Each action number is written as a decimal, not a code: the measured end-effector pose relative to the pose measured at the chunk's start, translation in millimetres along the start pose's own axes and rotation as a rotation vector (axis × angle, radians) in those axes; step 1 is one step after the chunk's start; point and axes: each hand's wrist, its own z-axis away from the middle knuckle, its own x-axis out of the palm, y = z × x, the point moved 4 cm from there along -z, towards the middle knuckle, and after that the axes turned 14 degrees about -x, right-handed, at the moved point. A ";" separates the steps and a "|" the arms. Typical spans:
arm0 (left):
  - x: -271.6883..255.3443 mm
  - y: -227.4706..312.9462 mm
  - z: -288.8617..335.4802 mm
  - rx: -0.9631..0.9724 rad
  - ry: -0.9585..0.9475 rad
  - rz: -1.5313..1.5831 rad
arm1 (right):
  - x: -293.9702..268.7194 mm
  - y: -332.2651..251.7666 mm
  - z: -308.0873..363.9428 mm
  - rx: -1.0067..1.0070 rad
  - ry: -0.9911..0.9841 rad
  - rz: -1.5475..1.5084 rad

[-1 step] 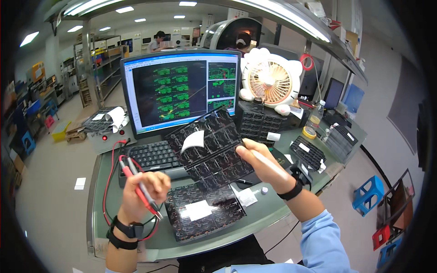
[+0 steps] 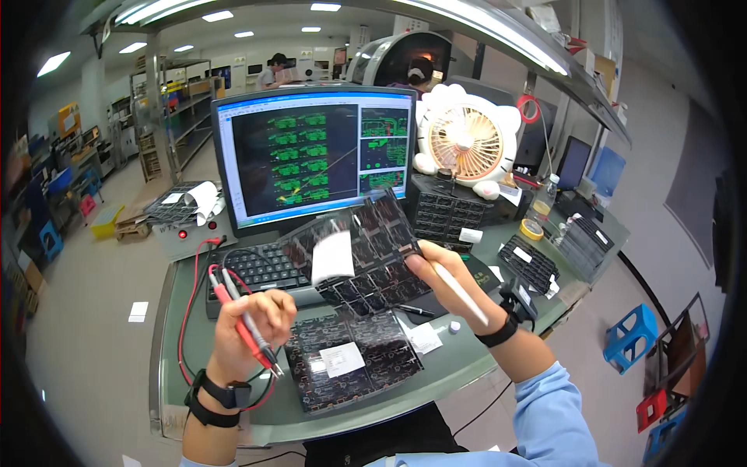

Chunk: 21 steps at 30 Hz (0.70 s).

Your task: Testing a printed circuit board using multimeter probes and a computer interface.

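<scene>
My left hand point(image 2: 253, 331) is closed around a pair of test probes point(image 2: 250, 336), one red and one grey-black, their tips pointing down toward the table. My right hand point(image 2: 451, 288) grips the right edge of a black circuit board panel point(image 2: 381, 272), held tilted in front of the monitor. A white slip of paper point(image 2: 333, 255) stands on that panel. Along the right hand lies a slim white stick-like tool point(image 2: 461, 294), kind unclear. Below, another circuit board panel point(image 2: 311, 385) rests flat on the table, with a white paper label point(image 2: 341, 359) on it.
Behind the raised panel stand a monitor point(image 2: 296, 156) with a green board layout and a keyboard point(image 2: 268, 268). To the right are a white fan point(image 2: 467, 140), stacked panels point(image 2: 447, 214), a bottle point(image 2: 545, 194) and yellow tape point(image 2: 532, 228). Probe leads plug into a box point(image 2: 187, 233) at left.
The raised panel has tilted in my right hand, and its paper slip now shows more of its face. My left hand with the probes has hardly moved. The view has shifted slightly.
</scene>
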 end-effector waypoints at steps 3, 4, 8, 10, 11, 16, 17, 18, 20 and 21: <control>9.9 14.2 7.0 0.347 0.187 -0.163 | 9.8 -9.6 4.5 -0.088 -0.053 0.063; 13.2 19.3 10.3 0.439 0.206 -0.263 | 10.4 -8.1 7.2 -0.104 -0.078 0.100; 23.4 4.3 8.3 0.153 0.045 -0.539 | 15.7 3.3 8.7 -0.120 -0.113 0.081; 27.1 -6.8 6.0 -0.014 0.069 -0.535 | 21.1 -1.1 5.6 -0.087 -0.098 -0.036; 28.5 -7.5 7.4 -0.009 0.073 -0.534 | 23.2 -4.3 4.5 -0.090 -0.104 -0.036; 28.6 -9.7 6.7 -0.032 0.032 -0.447 | 26.4 1.7 1.8 0.061 0.034 -0.340; 23.7 -9.2 6.2 0.008 0.033 -0.421 | 20.9 8.2 3.0 0.087 0.029 -0.262; 16.6 -7.6 7.2 0.046 0.086 -0.431 | 18.0 7.5 4.4 0.109 0.041 -0.266; 8.0 -2.3 11.8 0.153 0.243 -0.435 | 26.9 17.3 6.5 0.190 0.174 -0.623; 9.6 -1.5 10.7 0.158 0.282 -0.358 | 24.0 25.1 6.8 0.231 0.156 -0.628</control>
